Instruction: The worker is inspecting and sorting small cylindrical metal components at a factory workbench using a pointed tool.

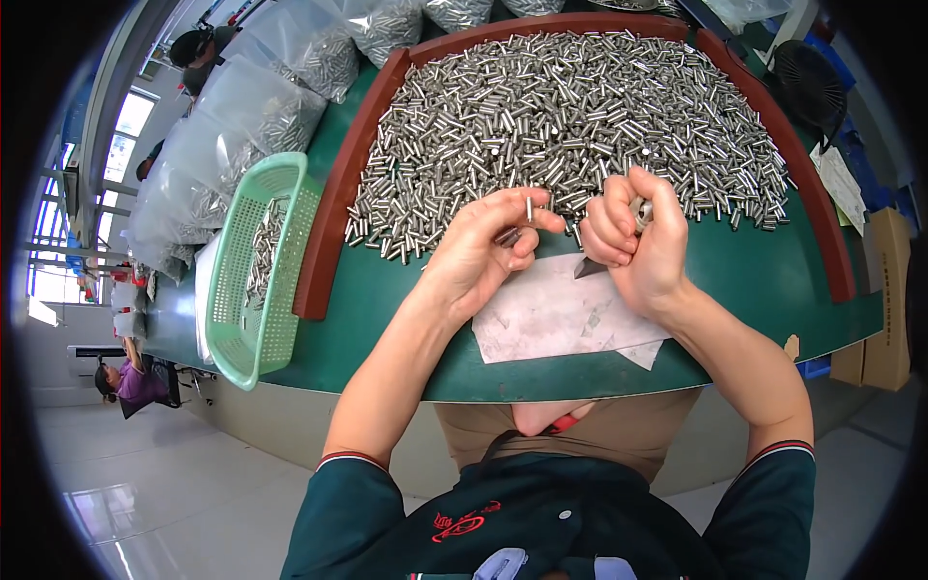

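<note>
Person's left hand (474, 246) is holding a small metal pin (530, 209) roughly upright in its fingers; the right hand (659, 253) is gripping a metal piece (645, 210) whose kind cannot be told. A stained pale sheet (561, 324) is lying near on the green table (773, 280). Beyond, a heap of pins (580, 106) is lying within a red-brown border (335, 213). At left, a green basket (280, 333) is holding more.

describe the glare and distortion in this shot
Head view: bright glints speckle the heap of small silver metal cylinders; at the head view's left, a bright rectangular windowpane looks washed out and the glossy pale floor shows reflections; in the head view, the dark green tabletop bows along its front edge.
</note>
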{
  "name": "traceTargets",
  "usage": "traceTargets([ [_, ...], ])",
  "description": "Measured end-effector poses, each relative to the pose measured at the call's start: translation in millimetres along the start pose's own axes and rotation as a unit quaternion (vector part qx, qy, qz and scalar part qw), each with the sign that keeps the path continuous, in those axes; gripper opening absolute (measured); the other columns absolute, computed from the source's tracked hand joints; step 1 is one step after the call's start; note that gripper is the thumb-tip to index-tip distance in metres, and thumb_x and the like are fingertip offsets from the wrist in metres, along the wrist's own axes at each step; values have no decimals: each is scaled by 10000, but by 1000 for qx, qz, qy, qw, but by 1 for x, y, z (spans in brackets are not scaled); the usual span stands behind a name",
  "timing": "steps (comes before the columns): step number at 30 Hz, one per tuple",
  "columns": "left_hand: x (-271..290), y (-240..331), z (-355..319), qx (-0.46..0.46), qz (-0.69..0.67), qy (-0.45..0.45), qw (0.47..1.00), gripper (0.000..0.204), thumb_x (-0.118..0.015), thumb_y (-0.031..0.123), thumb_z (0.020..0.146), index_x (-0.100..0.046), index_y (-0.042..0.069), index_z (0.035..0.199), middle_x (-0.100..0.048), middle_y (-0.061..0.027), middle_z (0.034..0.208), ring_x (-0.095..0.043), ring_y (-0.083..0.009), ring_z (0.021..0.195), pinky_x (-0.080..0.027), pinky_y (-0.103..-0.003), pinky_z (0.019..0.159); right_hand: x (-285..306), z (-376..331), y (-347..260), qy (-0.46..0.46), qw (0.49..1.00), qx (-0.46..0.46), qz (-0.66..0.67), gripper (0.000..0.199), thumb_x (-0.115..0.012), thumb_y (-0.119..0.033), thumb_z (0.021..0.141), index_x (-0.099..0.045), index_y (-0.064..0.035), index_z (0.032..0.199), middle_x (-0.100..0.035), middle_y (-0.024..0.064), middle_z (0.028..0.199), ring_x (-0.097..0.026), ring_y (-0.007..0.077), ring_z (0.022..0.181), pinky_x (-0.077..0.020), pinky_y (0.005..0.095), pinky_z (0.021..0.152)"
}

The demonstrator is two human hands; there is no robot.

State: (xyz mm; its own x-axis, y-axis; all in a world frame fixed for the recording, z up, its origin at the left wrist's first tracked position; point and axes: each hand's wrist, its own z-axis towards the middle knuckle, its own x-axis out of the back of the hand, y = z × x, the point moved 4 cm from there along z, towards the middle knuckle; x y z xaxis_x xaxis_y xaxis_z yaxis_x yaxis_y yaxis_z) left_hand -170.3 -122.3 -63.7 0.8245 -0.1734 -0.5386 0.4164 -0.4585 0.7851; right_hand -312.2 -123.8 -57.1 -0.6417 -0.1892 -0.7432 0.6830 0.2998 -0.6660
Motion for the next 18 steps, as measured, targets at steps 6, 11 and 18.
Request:
traceTargets([
  [6, 6, 16, -5, -134, 371, 95, 914, 195, -571, 168, 792, -536, 29, 659, -413, 63, 521, -324, -18, 459, -245, -199, 420, -1, 1, -2, -5, 1000, 11, -4, 391, -302, -313, 857, -290, -107, 524, -232, -30, 416, -170, 63, 373, -151, 214, 362],
  [11, -13, 8, -14, -193, 689, 125, 687, 163, -673, 145, 659, -587, 14, 705, -493, -91, 467, -510, -252, 431, -407, -348, 452, 1, 2, -1, 0, 1000, 4, -10, 395, -299, -325, 855, -290, -110, 524, -227, -33, 413, -169, 66, 372, -157, 215, 369],
  [18, -8, 6, -15, -252, 721, 149, 628, 130, -667, 114, 679, -595, 22, 735, -447, -70, 444, -467, -222, 396, -357, -335, 414, -1, 2, -1, -9, 1000, 6, -12, 401, -295, -335, 857, -289, -111, 525, -228, -34, 412, -174, 66, 367, -159, 214, 368],
])
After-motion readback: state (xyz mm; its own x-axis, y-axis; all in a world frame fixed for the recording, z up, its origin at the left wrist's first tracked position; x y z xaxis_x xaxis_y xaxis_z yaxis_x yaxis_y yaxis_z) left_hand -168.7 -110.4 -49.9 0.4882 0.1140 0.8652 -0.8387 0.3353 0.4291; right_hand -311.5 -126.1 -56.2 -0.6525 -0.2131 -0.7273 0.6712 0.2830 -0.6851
